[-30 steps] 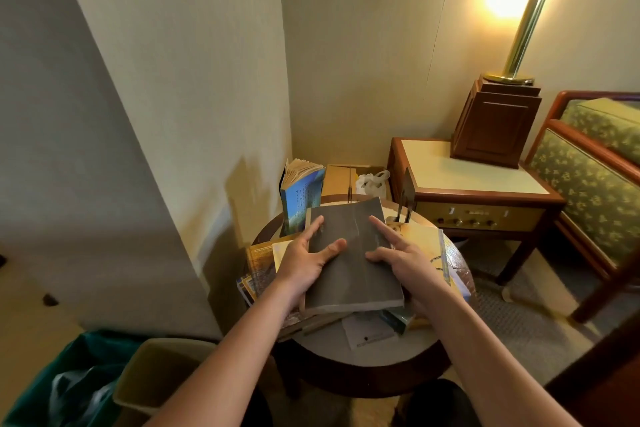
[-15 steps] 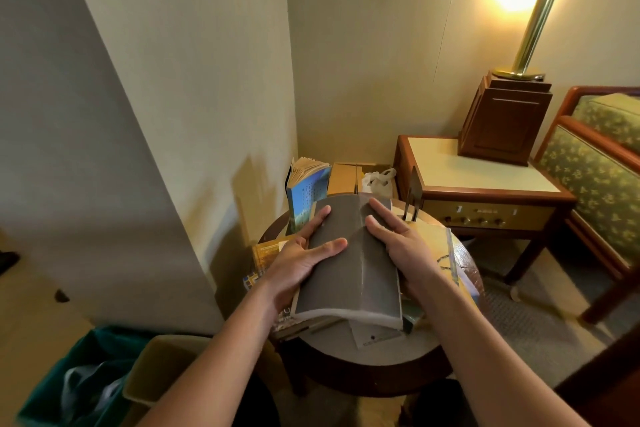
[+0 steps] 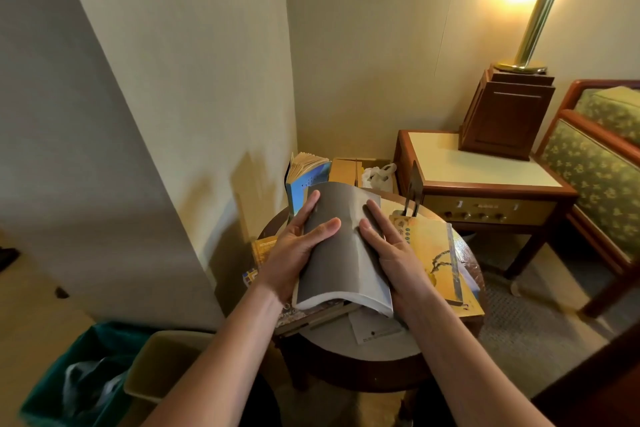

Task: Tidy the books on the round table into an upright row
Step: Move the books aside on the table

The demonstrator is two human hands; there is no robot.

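Nearest the camera, both hands clasp a thick grey paperback from either side: the left hand wraps the left edge with its thumb laid across the cover, and the right hand presses flat-fingered along the right edge. The book is lifted off the pile and bows upward in the middle, its page block sagging toward the viewer. To stand it well, the person would likely do best to ease the squeeze so the cover flattens, turn the spine up or outward, and set the bottom edge squarely on bare tabletop before letting go; a soft cover this floppy may slump unless it leans on a neighbour.

Below it the round table holds a loose heap: a white card near the front rim, flat brownish books under the left wrist, and a yellow illustrated book lying flat to the right. These cover most of the surface and leave little room for a row.

Farther back, a blue book already stands upright with pages fanned, a likely anchor. A dark metal bookend stands near the far right rim. Beyond sit cardboard boxes, a wooden side table and a lamp.
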